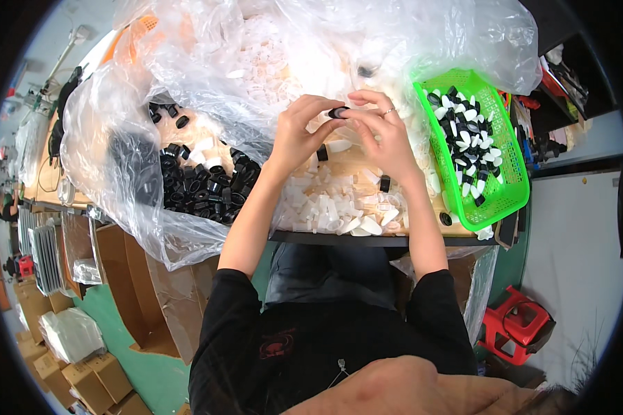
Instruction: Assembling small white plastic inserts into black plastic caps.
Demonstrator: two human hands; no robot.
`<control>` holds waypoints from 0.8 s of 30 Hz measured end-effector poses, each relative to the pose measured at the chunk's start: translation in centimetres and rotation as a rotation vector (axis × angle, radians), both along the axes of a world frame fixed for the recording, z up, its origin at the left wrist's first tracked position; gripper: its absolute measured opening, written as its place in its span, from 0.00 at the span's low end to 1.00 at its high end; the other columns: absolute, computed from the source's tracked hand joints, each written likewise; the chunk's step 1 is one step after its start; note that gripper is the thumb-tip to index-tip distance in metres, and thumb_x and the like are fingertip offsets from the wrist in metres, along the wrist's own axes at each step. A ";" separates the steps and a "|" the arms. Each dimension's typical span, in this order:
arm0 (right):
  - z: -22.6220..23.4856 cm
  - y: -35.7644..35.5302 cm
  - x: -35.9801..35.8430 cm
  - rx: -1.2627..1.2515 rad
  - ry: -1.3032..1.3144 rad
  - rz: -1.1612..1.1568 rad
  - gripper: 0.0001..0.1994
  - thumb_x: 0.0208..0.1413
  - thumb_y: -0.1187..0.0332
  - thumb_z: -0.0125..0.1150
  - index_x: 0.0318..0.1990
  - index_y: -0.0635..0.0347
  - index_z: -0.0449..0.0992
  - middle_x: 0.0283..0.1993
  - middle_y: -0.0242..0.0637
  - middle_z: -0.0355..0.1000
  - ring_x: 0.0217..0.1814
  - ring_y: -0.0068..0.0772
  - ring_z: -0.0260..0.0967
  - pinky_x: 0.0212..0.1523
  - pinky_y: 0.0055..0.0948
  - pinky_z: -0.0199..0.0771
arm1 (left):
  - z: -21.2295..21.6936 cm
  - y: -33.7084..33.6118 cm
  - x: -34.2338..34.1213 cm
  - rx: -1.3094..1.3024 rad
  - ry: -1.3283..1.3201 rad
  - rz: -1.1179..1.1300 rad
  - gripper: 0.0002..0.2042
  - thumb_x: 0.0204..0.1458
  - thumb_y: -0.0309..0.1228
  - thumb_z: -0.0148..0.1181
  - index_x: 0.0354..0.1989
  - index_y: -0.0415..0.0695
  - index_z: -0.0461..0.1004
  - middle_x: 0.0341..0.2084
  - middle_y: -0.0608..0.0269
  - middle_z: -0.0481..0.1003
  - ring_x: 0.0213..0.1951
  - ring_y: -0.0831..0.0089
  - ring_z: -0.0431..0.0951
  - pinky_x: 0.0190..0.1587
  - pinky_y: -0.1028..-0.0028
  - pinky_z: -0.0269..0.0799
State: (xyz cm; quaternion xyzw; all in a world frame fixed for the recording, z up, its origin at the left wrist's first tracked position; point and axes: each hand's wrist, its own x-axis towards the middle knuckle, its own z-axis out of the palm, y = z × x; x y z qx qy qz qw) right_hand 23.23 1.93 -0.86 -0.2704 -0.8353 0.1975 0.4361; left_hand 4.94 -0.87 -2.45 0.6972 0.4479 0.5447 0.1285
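Observation:
Over the middle of the table, my left hand (299, 131) pinches a small black ring-shaped plastic part (338, 112) between thumb and fingertips. My right hand (384, 135), with a ring on one finger, meets it from the other side with its fingertips on the same part. Whether a second piece sits inside it is hidden by the fingers. Below the hands lies a spread of small translucent and white plastic pieces (325, 207). Left of my left forearm is a heap of black plastic rings or caps (204, 190), partly inside a clear plastic bag (111, 162).
At the right stands a green plastic basket (519, 197) holding black-and-white pieces. Clear plastic sheeting (436, 34) covers translucent parts at the back. Cardboard boxes (94, 387) are on the floor at left. A red stool (512, 325) stands at lower right.

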 end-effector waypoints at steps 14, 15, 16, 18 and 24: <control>-1.3 -2.7 8.1 -0.271 -0.542 -0.176 0.06 0.51 0.79 0.58 0.36 0.61 0.77 0.35 0.39 0.72 0.35 0.41 0.72 0.39 0.31 0.72 | -0.5 0.2 -0.8 -0.058 -0.076 0.071 0.14 0.45 0.26 0.70 0.42 0.44 0.80 0.33 0.64 0.80 0.33 0.74 0.72 0.38 0.75 0.68; -2.5 -2.5 7.9 -0.147 -0.500 -0.173 0.07 0.48 0.79 0.59 0.35 0.61 0.76 0.34 0.39 0.71 0.38 0.46 0.71 0.41 0.37 0.72 | -0.5 0.2 -0.7 -0.056 -0.077 0.067 0.14 0.45 0.26 0.70 0.42 0.44 0.80 0.33 0.64 0.80 0.33 0.74 0.72 0.38 0.75 0.68; -3.4 -2.4 7.7 -0.146 -0.499 -0.176 0.07 0.48 0.79 0.59 0.35 0.61 0.76 0.34 0.39 0.71 0.38 0.46 0.71 0.41 0.37 0.72 | -0.6 0.2 -0.6 -0.065 -0.043 0.073 0.14 0.45 0.26 0.71 0.42 0.44 0.80 0.32 0.64 0.80 0.33 0.75 0.72 0.38 0.75 0.67; -3.7 -2.1 6.3 -0.015 -0.497 -0.157 0.06 0.48 0.79 0.60 0.35 0.60 0.76 0.36 0.38 0.71 0.40 0.45 0.71 0.43 0.38 0.73 | -0.8 0.3 -0.7 -0.067 -0.008 0.082 0.13 0.45 0.27 0.71 0.41 0.44 0.80 0.32 0.64 0.80 0.32 0.75 0.71 0.37 0.76 0.67; -0.7 -1.5 2.6 -0.022 -0.103 -0.164 0.06 0.48 0.80 0.62 0.35 0.62 0.77 0.43 0.36 0.75 0.45 0.39 0.73 0.46 0.36 0.74 | -0.1 -0.2 -0.6 -0.406 -0.130 0.019 0.14 0.46 0.26 0.70 0.43 0.43 0.81 0.26 0.66 0.79 0.31 0.84 0.76 0.36 0.81 0.70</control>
